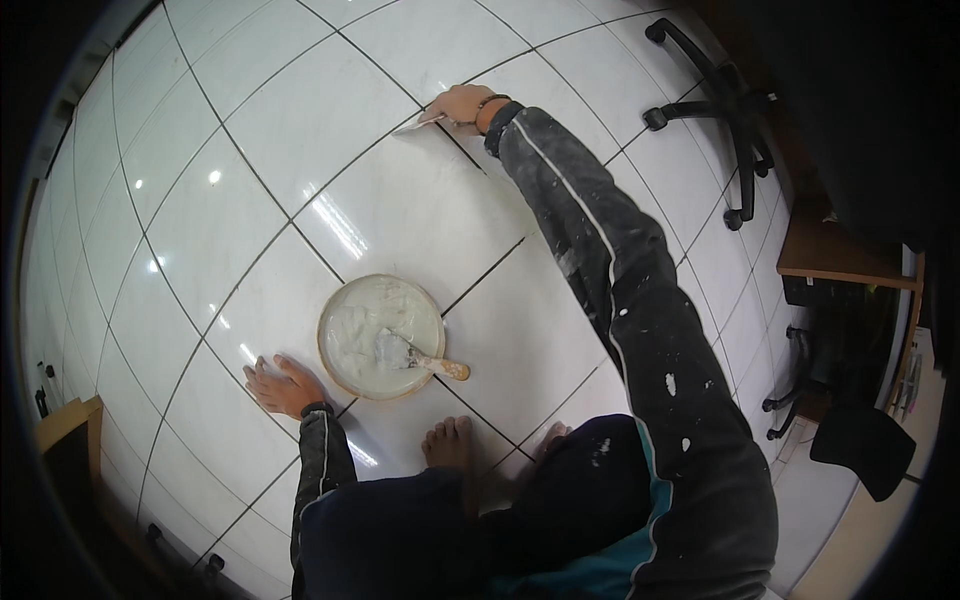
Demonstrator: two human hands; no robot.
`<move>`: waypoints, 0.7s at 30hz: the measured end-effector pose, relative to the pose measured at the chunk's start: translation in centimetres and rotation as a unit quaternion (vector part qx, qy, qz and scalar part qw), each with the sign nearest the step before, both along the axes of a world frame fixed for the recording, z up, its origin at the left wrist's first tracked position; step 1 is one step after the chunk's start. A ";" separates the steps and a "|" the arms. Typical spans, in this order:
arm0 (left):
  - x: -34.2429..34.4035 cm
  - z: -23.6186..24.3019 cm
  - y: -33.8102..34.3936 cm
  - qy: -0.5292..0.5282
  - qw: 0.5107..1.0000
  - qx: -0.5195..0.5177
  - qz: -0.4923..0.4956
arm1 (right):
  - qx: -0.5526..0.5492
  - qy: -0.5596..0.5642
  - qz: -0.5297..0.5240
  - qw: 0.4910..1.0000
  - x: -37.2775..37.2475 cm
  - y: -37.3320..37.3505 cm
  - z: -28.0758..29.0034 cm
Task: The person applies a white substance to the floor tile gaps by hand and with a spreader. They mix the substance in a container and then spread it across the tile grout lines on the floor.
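My right hand [456, 108] grips a thin, pale flat spreader [414, 127] against the white tiled floor [250, 110] near the top middle, along a grout line, with a faint pale smear just below it. My left hand [282, 386] rests on the tiles, fingers spread, left of a round shallow tray [324, 338] of white paste. A scraper with a smeared wooden handle [450, 369] lies in the paste, its handle over the tray's right rim. My dark sleeves have white spatters.
Black wheeled chair bases [738, 130] stand at the upper right. A wooden desk [838, 255] and a black chair seat [862, 445] are along the right side. Wooden furniture [70, 428] stands at the lower left. My bare feet [447, 442] are just below the tray.
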State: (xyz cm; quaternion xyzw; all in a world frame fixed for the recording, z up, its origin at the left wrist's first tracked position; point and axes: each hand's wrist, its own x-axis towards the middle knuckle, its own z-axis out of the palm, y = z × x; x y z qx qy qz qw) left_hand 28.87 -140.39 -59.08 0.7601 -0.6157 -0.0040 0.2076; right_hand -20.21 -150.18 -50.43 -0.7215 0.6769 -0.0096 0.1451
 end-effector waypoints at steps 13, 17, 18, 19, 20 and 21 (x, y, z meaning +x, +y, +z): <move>0.9 -0.9 -0.1 -0.058 0.998 0.003 -0.022 | 0.079 0.037 0.073 0.994 -0.7 31.9 1.0; 0.2 0.0 -0.2 -0.055 0.998 0.034 -0.007 | 0.201 -0.126 -0.113 0.965 -3.8 28.6 1.1; 0.0 0.2 -0.2 -0.050 0.998 0.035 -0.006 | 0.060 -0.135 -0.089 0.985 -4.2 26.2 0.8; -0.2 0.5 -0.2 -0.036 0.999 0.032 -0.018 | -0.083 -0.141 -0.061 0.985 -4.3 23.6 0.5; 0.3 0.7 -0.1 -0.027 0.999 0.032 -0.023 | -0.090 -0.134 -0.074 0.984 -3.3 20.0 0.9; 0.4 0.6 -0.1 -0.024 0.999 0.036 -0.017 | -0.096 -0.124 -0.089 0.984 -1.6 16.4 2.1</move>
